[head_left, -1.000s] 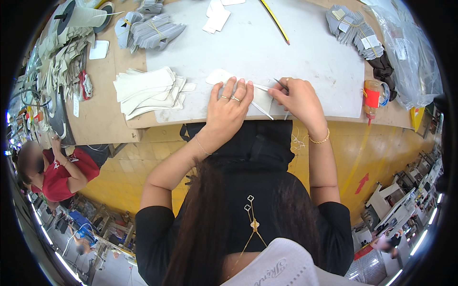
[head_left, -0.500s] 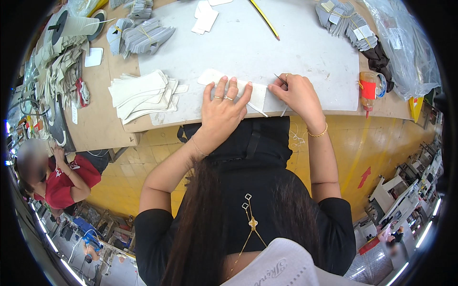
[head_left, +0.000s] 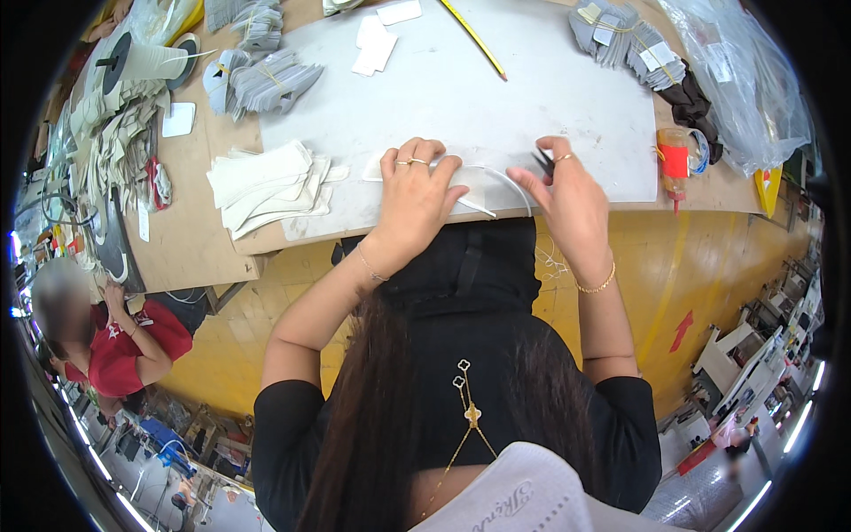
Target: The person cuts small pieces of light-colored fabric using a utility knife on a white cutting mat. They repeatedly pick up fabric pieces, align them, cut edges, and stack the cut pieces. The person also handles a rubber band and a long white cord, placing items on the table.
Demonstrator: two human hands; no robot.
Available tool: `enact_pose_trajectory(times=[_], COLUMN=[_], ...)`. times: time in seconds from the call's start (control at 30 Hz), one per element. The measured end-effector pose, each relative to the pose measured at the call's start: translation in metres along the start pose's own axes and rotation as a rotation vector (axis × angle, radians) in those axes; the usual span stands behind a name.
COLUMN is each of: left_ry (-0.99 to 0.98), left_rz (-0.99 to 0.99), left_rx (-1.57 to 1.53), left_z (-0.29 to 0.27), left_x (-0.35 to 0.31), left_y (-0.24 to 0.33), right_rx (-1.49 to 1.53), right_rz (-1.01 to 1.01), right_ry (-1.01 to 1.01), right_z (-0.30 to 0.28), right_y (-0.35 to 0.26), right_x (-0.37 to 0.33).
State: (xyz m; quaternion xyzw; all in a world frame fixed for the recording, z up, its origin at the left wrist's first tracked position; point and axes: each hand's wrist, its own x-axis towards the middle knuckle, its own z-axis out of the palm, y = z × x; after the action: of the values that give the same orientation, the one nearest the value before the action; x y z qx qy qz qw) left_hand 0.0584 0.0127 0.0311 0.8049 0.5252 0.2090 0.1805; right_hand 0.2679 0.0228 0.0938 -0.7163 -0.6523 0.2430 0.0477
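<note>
Bent fingers of my left hand (head_left: 415, 191) close over a white cut piece (head_left: 372, 168) at the table's near edge, hiding most of it. A thin white cord (head_left: 507, 177) arcs out from beside these fingers and drops over the edge. Below the thumb a narrow white strip (head_left: 479, 208) sticks out. To the right, my right hand (head_left: 572, 199) grips a small dark pair of snips (head_left: 543, 162), its blades partly hidden by the fingers. The snips are apart from the cord. Left of my hands lies a fanned stack of white cut pieces (head_left: 266, 186).
Grey bundles (head_left: 275, 78) and a cord spool (head_left: 155, 62) occupy the left side. A yellow pencil (head_left: 474, 40) and white cards (head_left: 374, 46) lie farther back. At right are a red-banded bottle (head_left: 674, 164) and clear plastic (head_left: 740, 89). A person in red (head_left: 128, 346) sits at left.
My left fingers have drawn together from a spread position, covering more of the white piece. My right hand has moved slightly right with the snips, and the cord now shows as an arc.
</note>
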Motion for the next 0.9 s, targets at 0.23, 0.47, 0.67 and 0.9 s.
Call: enact_pose_trajectory(times=[0.23, 0.47, 0.67, 0.9], left_ry=[-0.103, -0.163, -0.165, -0.157], left_rz=[-0.032, -0.044, -0.059, -0.094], left_rx=[-0.115, -0.148, -0.192, -0.204], left_z=[-0.012, -0.027, -0.030, -0.047], left_x=[0.002, -0.004, -0.004, 0.016], left_y=[0.001, 0.013, 0.016, -0.001], right_rx=[-0.036, -0.070, -0.019, 0.158], right_rz=[-0.176, -0.154, -0.163, -0.100], right_ry=[-0.014, 0.025, 0.095, 0.176], right_z=[0.010, 0.018, 0.027, 0.020], right_y=[-0.005, -0.017, -0.013, 0.001], right_x=[-0.034, -0.037, -0.031, -0.008])
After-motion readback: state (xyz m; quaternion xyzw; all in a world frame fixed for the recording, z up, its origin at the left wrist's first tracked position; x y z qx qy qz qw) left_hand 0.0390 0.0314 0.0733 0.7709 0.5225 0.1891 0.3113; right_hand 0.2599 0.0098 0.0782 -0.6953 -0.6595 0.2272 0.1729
